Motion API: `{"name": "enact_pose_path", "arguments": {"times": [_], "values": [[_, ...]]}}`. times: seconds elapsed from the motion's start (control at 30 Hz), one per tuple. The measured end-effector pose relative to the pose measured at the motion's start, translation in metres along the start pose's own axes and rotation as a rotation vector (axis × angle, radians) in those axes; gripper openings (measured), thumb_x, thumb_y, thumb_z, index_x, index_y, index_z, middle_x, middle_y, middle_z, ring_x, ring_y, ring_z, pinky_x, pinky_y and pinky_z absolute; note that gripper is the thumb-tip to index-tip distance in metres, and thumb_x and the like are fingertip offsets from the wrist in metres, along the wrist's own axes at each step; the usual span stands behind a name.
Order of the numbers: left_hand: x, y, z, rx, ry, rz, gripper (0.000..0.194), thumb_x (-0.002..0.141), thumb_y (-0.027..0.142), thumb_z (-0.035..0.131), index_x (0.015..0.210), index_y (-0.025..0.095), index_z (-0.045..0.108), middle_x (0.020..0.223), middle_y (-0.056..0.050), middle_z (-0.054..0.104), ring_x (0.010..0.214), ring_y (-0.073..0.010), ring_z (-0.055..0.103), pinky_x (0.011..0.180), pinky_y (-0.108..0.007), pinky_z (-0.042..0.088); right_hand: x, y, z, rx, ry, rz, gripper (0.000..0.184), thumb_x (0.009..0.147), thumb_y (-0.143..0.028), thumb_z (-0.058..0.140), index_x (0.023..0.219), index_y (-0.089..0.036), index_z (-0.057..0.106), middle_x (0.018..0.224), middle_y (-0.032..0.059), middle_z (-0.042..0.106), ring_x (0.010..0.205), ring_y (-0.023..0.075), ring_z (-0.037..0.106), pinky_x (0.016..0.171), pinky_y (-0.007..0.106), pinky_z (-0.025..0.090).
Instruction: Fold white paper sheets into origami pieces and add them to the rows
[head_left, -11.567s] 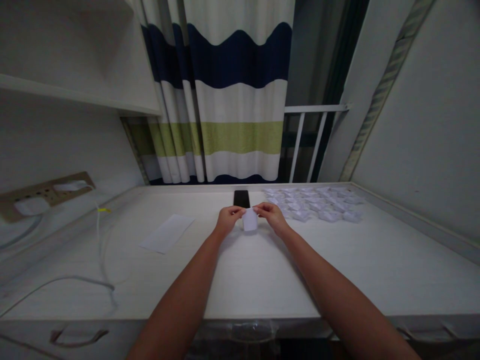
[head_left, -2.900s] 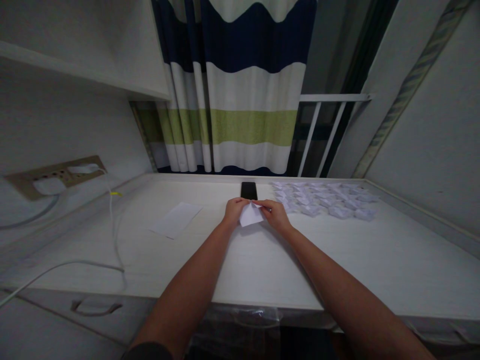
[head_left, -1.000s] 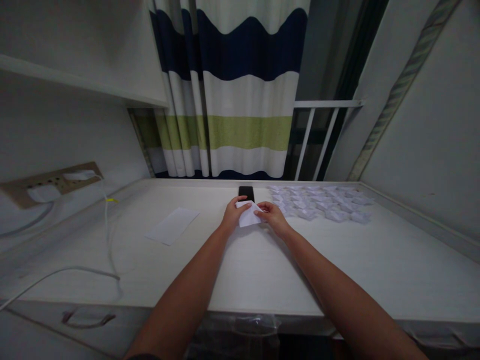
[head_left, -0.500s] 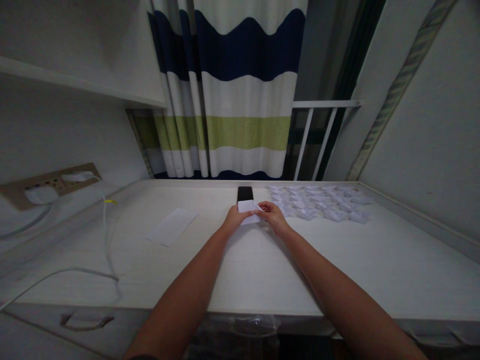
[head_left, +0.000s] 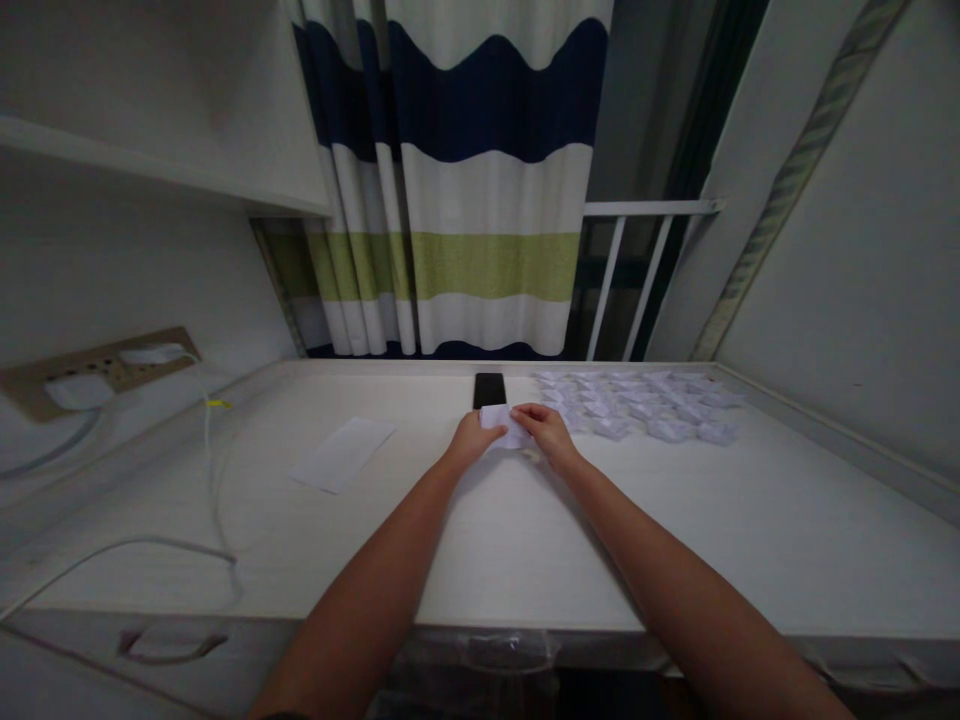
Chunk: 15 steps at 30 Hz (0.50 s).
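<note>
The small folded paper was held up between the two hands, above the middle of the white surface and toward its far side. It lay between the fingertips, with its longer direction seeming to run across from one hand to the other, though the folds were too small to read with certainty. Neither hand was clearly nearer, since both touched it: the left hand gripped its left side, thumb laid across the front, while the right hand pinched its right side near the upper edge between thumb and forefinger. The left hand's other fingers were largely hidden behind the paper.

Just beyond the paper lay a dark phone. To the right of the phone, beyond the right hand, folded white paper pieces sat in close rows. A flat white sheet rested to the left, well apart from the left hand and set at a slant. Farther left, a pale cable ran down from the socket panel, and a striped curtain hung behind the far edge.
</note>
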<state>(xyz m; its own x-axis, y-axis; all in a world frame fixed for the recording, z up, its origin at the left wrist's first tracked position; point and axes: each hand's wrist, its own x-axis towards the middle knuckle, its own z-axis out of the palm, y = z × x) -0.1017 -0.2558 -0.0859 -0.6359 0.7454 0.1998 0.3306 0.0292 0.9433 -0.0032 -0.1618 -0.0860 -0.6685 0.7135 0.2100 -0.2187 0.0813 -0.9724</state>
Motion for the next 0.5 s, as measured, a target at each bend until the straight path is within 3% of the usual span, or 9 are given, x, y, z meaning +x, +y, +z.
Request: {"name": "enact_pose_path", "arguments": {"times": [0.5], "values": [[-0.0037, 0.0072, 0.0006, 0.059, -0.03, 0.021, 0.028, 0.06, 0.01, 0.065, 0.088, 0.01, 0.064, 0.092, -0.009, 0.067, 0.083, -0.0202, 0.062, 0.075, -0.03, 0.047, 0.0011, -0.0001, -0.0009, -0.055, 0.02, -0.082, 0.021, 0.053, -0.034, 0.066, 0.063, -0.016, 0.062, 0.058, -0.0003, 0.059, 0.055, 0.011, 0.049, 0.053, 0.024, 0.035]]}}
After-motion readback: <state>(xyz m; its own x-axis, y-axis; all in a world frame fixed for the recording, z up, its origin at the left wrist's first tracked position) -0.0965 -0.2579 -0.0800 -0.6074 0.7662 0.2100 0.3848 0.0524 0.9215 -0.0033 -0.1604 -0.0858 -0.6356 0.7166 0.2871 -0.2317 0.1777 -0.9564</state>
